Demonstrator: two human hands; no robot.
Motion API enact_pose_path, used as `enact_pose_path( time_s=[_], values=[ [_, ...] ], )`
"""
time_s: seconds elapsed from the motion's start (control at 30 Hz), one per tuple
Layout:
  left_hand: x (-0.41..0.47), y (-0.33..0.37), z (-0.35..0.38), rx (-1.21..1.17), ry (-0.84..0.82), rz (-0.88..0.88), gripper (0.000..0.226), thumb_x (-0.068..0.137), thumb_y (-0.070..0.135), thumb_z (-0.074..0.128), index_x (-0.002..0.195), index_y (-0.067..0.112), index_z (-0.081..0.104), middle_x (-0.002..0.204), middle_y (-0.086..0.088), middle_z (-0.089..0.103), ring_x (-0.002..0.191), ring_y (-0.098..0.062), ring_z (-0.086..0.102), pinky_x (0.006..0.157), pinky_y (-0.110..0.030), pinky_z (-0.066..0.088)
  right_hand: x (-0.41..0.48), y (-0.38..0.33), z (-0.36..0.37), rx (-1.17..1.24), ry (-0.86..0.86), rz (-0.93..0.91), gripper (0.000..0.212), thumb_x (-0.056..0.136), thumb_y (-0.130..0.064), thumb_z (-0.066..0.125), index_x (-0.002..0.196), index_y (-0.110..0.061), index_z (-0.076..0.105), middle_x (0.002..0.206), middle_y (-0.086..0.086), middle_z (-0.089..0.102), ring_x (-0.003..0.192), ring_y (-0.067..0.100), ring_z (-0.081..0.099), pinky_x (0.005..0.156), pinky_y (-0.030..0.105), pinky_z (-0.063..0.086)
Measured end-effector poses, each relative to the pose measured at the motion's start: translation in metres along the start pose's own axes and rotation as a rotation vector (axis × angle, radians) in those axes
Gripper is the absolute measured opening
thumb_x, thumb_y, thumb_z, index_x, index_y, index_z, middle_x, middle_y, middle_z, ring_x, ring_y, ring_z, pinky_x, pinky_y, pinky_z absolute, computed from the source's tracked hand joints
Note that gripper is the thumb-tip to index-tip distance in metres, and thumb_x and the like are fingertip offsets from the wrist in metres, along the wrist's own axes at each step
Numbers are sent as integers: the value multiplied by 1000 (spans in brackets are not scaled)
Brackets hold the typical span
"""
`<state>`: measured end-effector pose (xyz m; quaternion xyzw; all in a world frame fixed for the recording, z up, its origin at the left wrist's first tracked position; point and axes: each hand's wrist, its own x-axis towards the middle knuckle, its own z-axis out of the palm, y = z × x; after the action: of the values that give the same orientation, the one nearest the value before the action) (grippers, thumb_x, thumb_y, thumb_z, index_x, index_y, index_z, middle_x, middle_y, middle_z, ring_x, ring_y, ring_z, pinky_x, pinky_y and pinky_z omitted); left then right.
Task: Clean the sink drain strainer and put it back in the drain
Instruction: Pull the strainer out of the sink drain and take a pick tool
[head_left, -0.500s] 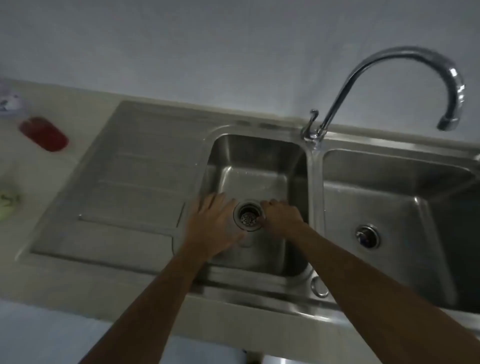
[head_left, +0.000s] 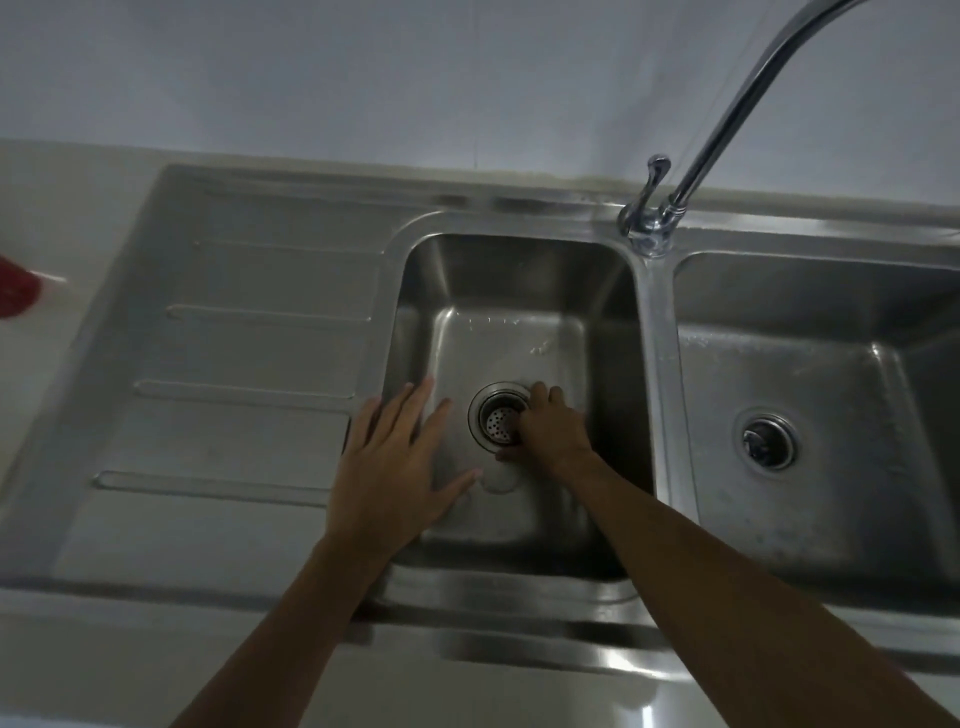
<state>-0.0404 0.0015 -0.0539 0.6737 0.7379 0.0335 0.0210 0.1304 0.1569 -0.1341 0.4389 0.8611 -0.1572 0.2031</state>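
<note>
A round perforated metal strainer (head_left: 496, 420) sits in the drain of the small middle basin (head_left: 514, 291). My right hand (head_left: 550, 428) is at the strainer's right rim, its fingers curled over the edge and reaching into it. My left hand (head_left: 397, 467) lies with fingers spread and straight over the basin's left edge, just left of the drain, holding nothing.
A chrome gooseneck faucet (head_left: 727, 109) rises behind the divider between basins. The larger right basin (head_left: 810, 364) has its own drain (head_left: 766, 441). A ribbed drainboard (head_left: 249, 353) lies to the left, and a red object (head_left: 15, 293) at the far left edge.
My right hand has shifted closer over the strainer's right rim, fingers curling into it. My left hand stays spread beside the drain. The camera has moved closer to the sink.
</note>
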Motion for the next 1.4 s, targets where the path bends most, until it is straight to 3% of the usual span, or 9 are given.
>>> enact_pose_path(
  time_s=[0.13,0.2,0.33,0.47,0.7,0.83,1.03,1.17,1.4],
  values=[
    [1,0,-2,-15,-7,3,85,94,81,35,150,19,48,166,-11,32,151,-27,33,126,-50,18,-4,-6,-2,130,67,-79,39,86,-44,75,110,-14,76,156,7,31,132,33,33,98,45,50],
    [1,0,-3,-13,-18,-3,86,94,81,33,151,19,46,166,-10,31,152,-27,32,126,-48,14,-7,-8,-6,187,94,-89,37,86,-40,75,113,-14,74,156,4,34,132,32,37,93,42,50],
    [0,1,-7,-21,-47,-10,94,93,84,30,158,17,35,169,-9,25,154,-26,27,126,-49,14,-24,-10,-24,264,251,-51,65,82,-36,79,140,-22,52,147,1,44,126,28,47,91,40,52],
    [2,19,-26,-71,-62,6,101,91,86,32,160,13,28,169,-8,22,156,-25,23,126,-53,19,-64,3,-70,407,417,-11,87,77,-40,84,149,-17,41,147,3,47,128,27,49,98,43,50],
    [50,135,-62,-218,-18,235,100,92,85,29,161,14,25,171,-8,19,157,-26,20,125,-52,22,-173,104,-110,426,650,216,84,73,-40,88,140,-7,49,134,13,53,121,34,54,95,46,52],
    [63,201,-53,-217,-51,341,98,92,83,36,162,16,23,170,-7,20,157,-24,19,127,-50,17,-212,170,-76,415,467,429,86,68,-42,91,135,-8,49,133,14,51,120,35,54,99,45,49],
    [84,248,-18,-118,-85,420,96,93,80,39,162,15,25,170,-9,21,157,-27,20,123,-54,23,-189,221,-15,391,88,402,107,67,-42,92,144,3,33,146,25,41,127,42,54,101,46,48],
    [102,275,-2,-45,-91,397,90,95,76,39,161,14,28,169,-10,25,154,-29,26,123,-54,22,-158,236,7,402,51,337,90,74,-37,87,138,0,36,139,24,45,125,42,55,97,46,49],
    [104,291,17,40,-104,321,88,95,76,36,157,14,32,166,-9,30,151,-29,32,121,-55,24,-147,245,31,431,-17,285,84,76,-33,85,136,-2,35,137,22,42,128,42,48,95,47,49]
  ],
)
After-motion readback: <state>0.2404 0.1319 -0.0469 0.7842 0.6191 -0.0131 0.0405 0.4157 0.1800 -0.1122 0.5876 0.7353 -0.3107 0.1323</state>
